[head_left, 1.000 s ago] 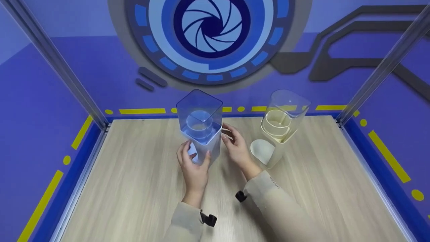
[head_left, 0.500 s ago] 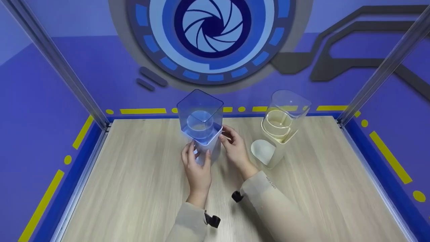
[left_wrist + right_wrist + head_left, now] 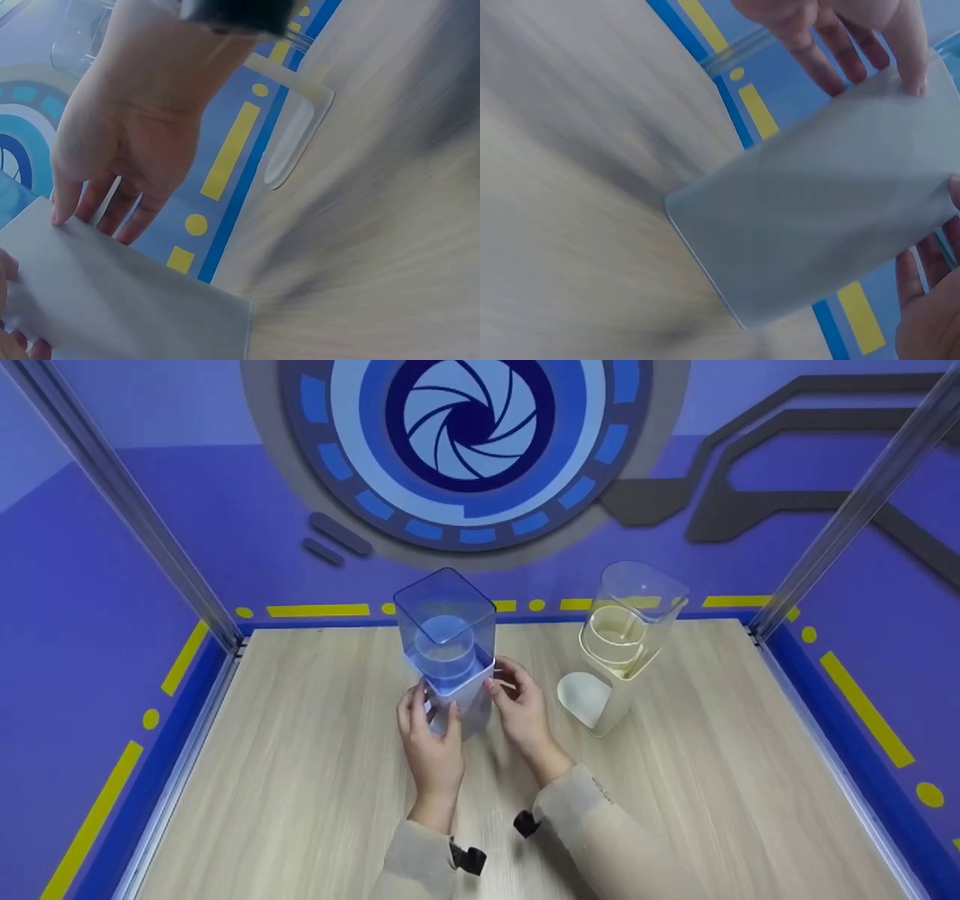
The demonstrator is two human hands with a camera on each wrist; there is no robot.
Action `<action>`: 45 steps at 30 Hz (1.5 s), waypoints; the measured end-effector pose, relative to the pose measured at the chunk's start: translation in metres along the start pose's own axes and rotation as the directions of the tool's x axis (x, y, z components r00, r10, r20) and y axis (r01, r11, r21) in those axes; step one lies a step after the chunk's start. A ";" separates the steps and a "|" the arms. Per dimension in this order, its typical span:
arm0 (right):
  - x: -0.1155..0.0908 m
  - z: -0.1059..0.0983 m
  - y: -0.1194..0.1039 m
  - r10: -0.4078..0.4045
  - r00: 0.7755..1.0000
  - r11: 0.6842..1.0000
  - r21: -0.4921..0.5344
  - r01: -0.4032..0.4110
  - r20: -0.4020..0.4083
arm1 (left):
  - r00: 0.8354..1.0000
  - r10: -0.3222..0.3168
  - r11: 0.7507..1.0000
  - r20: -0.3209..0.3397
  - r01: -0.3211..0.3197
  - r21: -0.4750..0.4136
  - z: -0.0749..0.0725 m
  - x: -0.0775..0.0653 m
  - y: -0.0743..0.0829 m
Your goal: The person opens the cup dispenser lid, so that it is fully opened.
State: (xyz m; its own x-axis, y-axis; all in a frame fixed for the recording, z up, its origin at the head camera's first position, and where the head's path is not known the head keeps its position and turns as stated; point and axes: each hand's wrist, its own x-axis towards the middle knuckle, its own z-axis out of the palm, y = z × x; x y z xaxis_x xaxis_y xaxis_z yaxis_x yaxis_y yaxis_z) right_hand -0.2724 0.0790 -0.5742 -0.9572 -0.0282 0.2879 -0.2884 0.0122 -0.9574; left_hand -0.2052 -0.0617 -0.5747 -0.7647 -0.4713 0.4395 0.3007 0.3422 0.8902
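Observation:
A tall square container stands between my hands, with a clear bluish upper part (image 3: 444,604), a round blue ring (image 3: 444,649) inside and a plain pale lower body (image 3: 817,187). My left hand (image 3: 431,754) grips this body on its left side, thumb on the front face. From the right, my right hand (image 3: 525,716) holds it with thumb and fingers near the rim. In the left wrist view, the right hand (image 3: 139,142) pinches the body's edge. The right wrist view shows the left hand (image 3: 847,30) across the body. Whether the base touches the table is unclear.
To the right stands a similar clear-topped container (image 3: 619,697) with a yellowish ring inside and a white rounded foot (image 3: 583,697). The wooden table (image 3: 285,780) is bordered by blue patterned walls (image 3: 180,525) and metal posts (image 3: 862,502).
Both hands have brought the bluish container slightly toward me. The left fingers sit closer round its side than a second ago. The other container has stayed in place.

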 end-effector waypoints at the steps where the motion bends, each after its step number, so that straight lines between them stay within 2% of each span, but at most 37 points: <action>1: -0.004 0.002 0.000 0.004 1.000 1.000 0.003 -0.004 -0.013 | 1.000 0.001 1.000 0.006 -0.001 -0.001 -0.002 0.000 0.000; 6: -0.024 0.009 -0.003 0.010 0.994 0.999 0.036 -0.006 -0.107 | 0.998 0.007 1.000 0.069 -0.007 -0.003 -0.016 0.000 -0.002; 10: -0.038 0.015 -0.005 0.013 0.984 0.999 0.053 -0.004 -0.178 | 0.990 0.021 1.000 0.140 -0.018 -0.021 -0.030 0.006 -0.004; 14: -0.052 0.020 -0.009 0.012 0.971 0.999 0.051 0.000 -0.237 | 0.969 0.023 0.999 0.246 -0.012 -0.044 -0.043 0.015 -0.004; 19: -0.069 0.029 -0.014 0.000 0.953 1.000 0.020 0.007 -0.303 | 0.932 -0.016 0.996 0.361 0.046 -0.074 -0.055 0.025 -0.006; 24: -0.077 0.035 -0.014 -0.042 0.943 0.999 -0.018 0.038 -0.330 | 0.911 -0.036 0.992 0.411 0.083 -0.097 -0.059 0.030 -0.007; 27: -0.077 0.031 -0.014 -0.036 0.954 0.999 0.008 0.040 -0.297 | 0.906 -0.038 0.992 0.422 0.084 -0.091 -0.060 0.030 -0.007; 30: -0.074 0.022 -0.016 0.000 0.970 0.997 0.074 0.018 -0.242 | 0.911 -0.036 0.994 0.411 0.075 -0.080 -0.059 0.026 -0.008; 33: -0.063 0.010 -0.019 0.034 0.978 0.992 0.123 -0.008 -0.208 | 0.930 -0.051 0.995 0.365 0.077 -0.059 -0.054 0.018 -0.008; 39: -0.029 -0.015 -0.024 0.023 0.987 0.995 0.100 -0.007 -0.162 | 0.969 -0.111 0.993 0.221 0.116 -0.009 -0.033 -0.006 -0.005; 45: 0.005 -0.021 -0.029 -0.018 1.000 0.993 0.114 0.018 0.003 | 0.995 -0.090 0.995 0.051 0.088 0.040 -0.012 -0.018 0.004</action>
State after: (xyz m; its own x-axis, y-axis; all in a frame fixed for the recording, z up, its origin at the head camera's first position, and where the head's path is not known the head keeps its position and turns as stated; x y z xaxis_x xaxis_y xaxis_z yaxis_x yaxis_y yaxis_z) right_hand -0.2695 0.0999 -0.5448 -0.9518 -0.0310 0.3051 -0.3006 -0.1023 -0.9482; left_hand -0.1830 -0.0618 -0.5778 -0.8169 -0.4580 0.3506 0.2089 0.3315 0.9200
